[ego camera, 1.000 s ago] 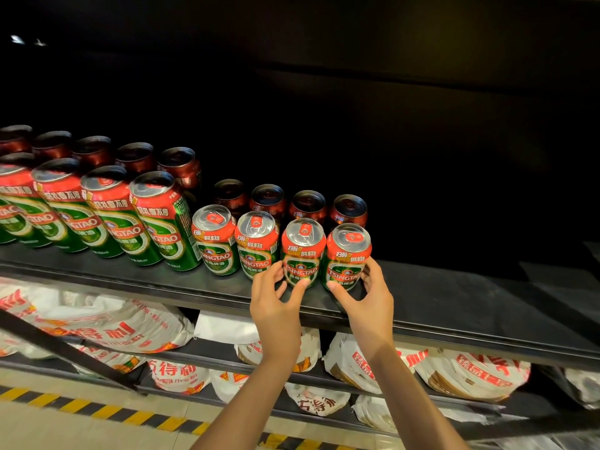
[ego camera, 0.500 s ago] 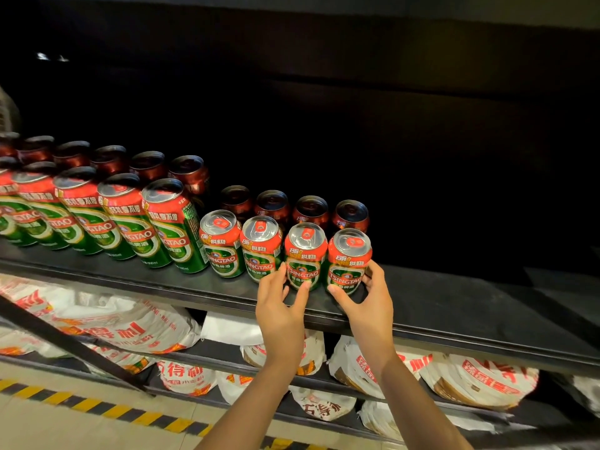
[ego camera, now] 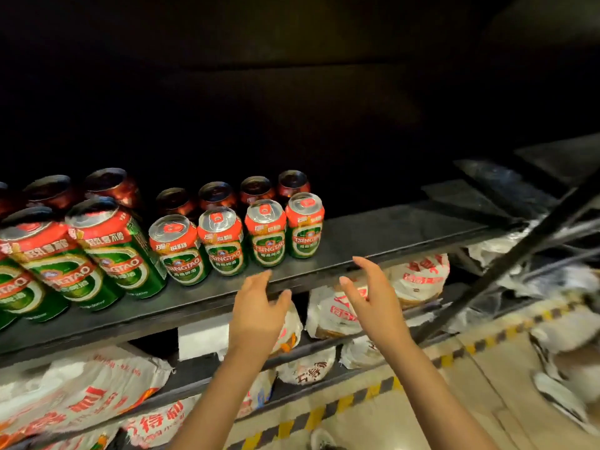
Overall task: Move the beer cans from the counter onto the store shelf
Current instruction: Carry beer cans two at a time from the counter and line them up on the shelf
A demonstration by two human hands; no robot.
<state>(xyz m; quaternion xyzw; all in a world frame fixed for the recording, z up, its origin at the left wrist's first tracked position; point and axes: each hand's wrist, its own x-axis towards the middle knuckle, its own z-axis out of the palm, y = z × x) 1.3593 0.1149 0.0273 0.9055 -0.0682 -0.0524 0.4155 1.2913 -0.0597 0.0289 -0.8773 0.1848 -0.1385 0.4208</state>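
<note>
Several short green-and-red beer cans stand in a front row on the dark store shelf (ego camera: 373,237); the rightmost one (ego camera: 304,226) ends the row, with another (ego camera: 265,234) beside it. Taller cans (ego camera: 113,251) stand to the left, and dim red cans (ego camera: 256,190) form a row behind. My left hand (ego camera: 258,311) and my right hand (ego camera: 370,297) hover in front of the shelf's edge, below the cans. Both are empty with fingers spread, touching no can.
To the right of the cans the shelf top is bare. Lower shelves hold white printed bags (ego camera: 418,280). A black diagonal brace (ego camera: 506,264) crosses at the right. Yellow-and-black tape (ego camera: 367,396) runs along the floor.
Both hands have let go of the two rightmost short cans and pulled back toward me, below the shelf edge. My view has swung to the right and tilted.
</note>
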